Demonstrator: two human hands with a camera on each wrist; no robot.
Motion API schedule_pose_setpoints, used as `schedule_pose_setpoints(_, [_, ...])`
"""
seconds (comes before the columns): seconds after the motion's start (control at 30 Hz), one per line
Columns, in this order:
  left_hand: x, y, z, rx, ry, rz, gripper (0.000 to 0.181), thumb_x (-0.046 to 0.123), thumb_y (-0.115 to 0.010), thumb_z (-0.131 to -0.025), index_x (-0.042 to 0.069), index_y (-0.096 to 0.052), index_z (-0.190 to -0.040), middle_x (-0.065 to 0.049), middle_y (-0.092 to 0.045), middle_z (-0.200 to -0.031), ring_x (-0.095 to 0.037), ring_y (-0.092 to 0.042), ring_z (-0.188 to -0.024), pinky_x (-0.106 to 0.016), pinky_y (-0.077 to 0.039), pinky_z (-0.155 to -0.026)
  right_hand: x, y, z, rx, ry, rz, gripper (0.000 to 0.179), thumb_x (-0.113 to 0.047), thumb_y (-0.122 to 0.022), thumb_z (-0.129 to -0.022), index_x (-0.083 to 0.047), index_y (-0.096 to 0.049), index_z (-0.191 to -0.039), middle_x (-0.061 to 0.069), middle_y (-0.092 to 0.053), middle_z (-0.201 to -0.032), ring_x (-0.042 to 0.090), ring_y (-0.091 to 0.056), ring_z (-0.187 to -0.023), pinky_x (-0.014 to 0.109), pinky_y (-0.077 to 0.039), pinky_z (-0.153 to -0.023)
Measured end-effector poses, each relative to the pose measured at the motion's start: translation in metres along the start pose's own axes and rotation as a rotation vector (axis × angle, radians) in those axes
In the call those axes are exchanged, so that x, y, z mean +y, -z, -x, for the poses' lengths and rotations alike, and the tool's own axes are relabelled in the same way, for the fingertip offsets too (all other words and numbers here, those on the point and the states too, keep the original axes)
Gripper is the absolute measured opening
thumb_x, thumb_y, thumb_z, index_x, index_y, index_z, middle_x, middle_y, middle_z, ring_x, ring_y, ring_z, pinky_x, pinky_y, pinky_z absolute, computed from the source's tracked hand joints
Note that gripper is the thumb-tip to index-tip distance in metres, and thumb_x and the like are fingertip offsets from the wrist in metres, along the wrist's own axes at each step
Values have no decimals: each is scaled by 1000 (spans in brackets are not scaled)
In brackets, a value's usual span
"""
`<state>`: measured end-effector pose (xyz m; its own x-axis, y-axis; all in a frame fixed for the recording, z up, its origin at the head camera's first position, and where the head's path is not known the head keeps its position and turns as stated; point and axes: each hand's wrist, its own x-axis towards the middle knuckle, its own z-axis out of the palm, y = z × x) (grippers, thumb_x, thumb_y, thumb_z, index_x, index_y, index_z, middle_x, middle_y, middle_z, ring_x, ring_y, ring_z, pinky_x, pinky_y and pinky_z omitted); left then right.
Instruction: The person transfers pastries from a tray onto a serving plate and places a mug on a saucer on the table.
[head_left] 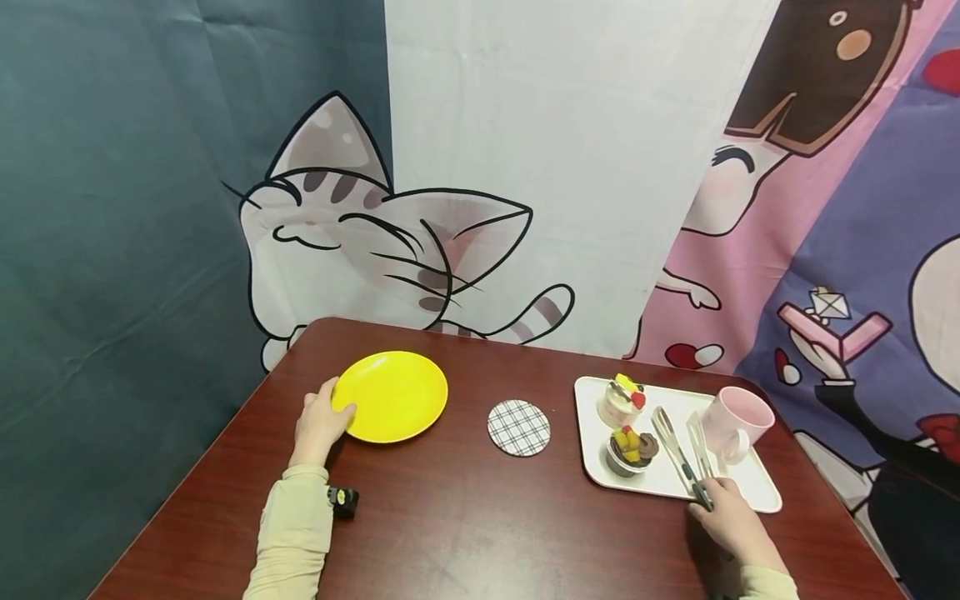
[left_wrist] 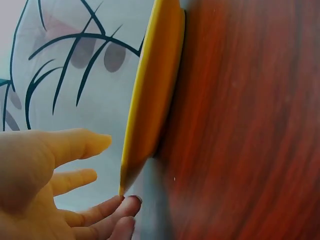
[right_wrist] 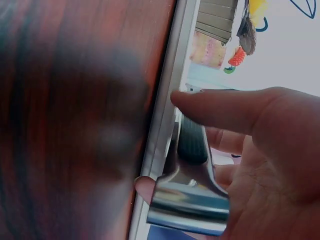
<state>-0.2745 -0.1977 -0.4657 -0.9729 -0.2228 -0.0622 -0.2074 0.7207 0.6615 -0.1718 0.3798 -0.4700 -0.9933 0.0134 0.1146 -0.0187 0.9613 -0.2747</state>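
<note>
A round yellow plate (head_left: 393, 396) lies on the table at the left. My left hand (head_left: 321, 423) is at its left edge; in the left wrist view, fingertips (left_wrist: 131, 201) touch the rim while the thumb stays apart from it. At the right, my right hand (head_left: 731, 517) holds the handle end of metal tongs (head_left: 675, 446) with dark grips. The tongs lie across a white tray (head_left: 660, 483). In the right wrist view, the thumb lies over the dark handle (right_wrist: 192, 142), with fingers behind it.
On the tray are a cream dessert cup (head_left: 621, 408), a chocolate cupcake (head_left: 628, 457), a pale utensil (head_left: 700, 446) and a pink mug (head_left: 735, 421). A checked round coaster (head_left: 519, 427) lies between plate and tray. Behind the table (head_left: 465, 517) hangs a printed curtain (head_left: 570, 167).
</note>
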Motion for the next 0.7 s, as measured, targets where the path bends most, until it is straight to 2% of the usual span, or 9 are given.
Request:
schedule_pose_setpoints(0.3, [-8,1,-2,-22,15,-32,60,27,-49,-86,3,-29,-137,-17,-52,-95,-27,-47,-81,-38,-38,-69,0,-3,3,98,-20,-27,12,-6,-60,-73,3,-60,-82,30,-53,-97,45,-54,-89,53,-42,-75])
schedule_pose_setpoints(0.53, [-11,-3,-3,-47,29,-35,59,28,-47,-87,3,-30,-137,-23,-52,-112,-31,-48,-90,-45,-41,-79,-3,0,4,159,-63,-52,12,-6,-57,-77,3,-60,-83,30,-54,-98,46,-53,-90,54,-41,-74])
schedule_pose_setpoints(0.7, [-13,-2,-6,-46,48,-24,60,26,-47,-87,2,-27,-138,-22,-54,-106,-32,-51,-89,-47,-41,-80,-2,0,9,240,-91,-99,14,-5,-59,-75,4,-63,-84,30,-57,-97,46,-55,-90,52,-41,-74])
